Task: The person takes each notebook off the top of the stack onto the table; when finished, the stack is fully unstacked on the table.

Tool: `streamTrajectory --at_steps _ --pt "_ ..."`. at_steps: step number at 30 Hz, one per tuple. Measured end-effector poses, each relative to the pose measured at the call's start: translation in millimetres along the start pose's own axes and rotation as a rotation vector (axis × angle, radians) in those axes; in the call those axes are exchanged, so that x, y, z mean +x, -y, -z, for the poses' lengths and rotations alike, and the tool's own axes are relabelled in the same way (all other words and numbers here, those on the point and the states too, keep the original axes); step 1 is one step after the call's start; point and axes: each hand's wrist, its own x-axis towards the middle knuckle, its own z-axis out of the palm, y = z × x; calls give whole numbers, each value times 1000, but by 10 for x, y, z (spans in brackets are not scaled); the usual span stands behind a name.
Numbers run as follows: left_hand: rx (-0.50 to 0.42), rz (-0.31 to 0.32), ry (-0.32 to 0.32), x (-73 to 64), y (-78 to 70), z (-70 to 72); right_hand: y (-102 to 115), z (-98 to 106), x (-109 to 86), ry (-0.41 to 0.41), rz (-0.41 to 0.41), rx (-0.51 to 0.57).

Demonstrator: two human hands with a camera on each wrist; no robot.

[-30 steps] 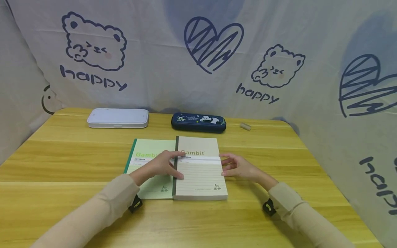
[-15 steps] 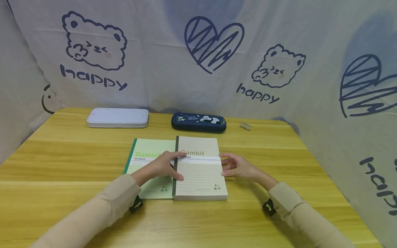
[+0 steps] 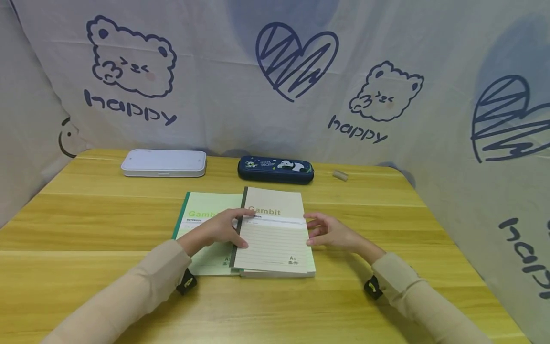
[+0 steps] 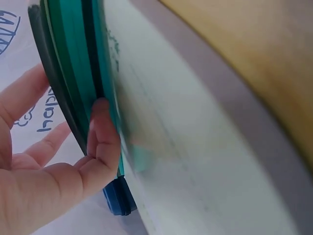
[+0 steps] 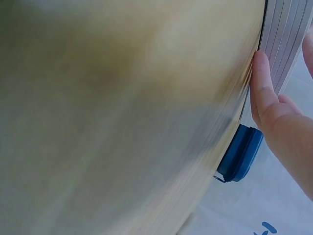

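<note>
The top notebook should be light and bendy, its smooth cover apt to slide; the spine seems the stiffest place to take hold. It is cream, dark-spined, ruled on the lower cover, with brown "Gambit" lettering, and lies askew on a stack on the desk, overlapping the green notebook. The left hand's bent fingers hold its spine edge, how firmly is hard to tell; the right hand's fairly straight fingers touch the stack's page edges.
</note>
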Motion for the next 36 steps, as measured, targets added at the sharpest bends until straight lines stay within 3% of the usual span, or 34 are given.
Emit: streamTrajectory --at_steps 5,9,14,18,22,25,30,36 --pt "-5 21 2 -35 -32 44 7 -6 -1 0 -3 -18" --pt "-76 51 27 -60 -30 88 12 -11 2 -4 -11 -31" --pt "-263 117 86 -76 27 147 8 -13 3 -11 -16 -41" --pt "-439 131 145 -113 67 182 -1 -11 5 -7 -12 -44" --pt "-591 103 212 -158 94 216 -8 -8 7 -3 -8 -49" --pt "-656 60 251 -191 112 244 -5 -7 6 -4 -11 -55" --pt "-678 -7 282 -241 145 292 0 -7 4 -6 -10 -56" --pt "-674 -39 324 -280 208 348 -7 -13 3 0 -2 -40"
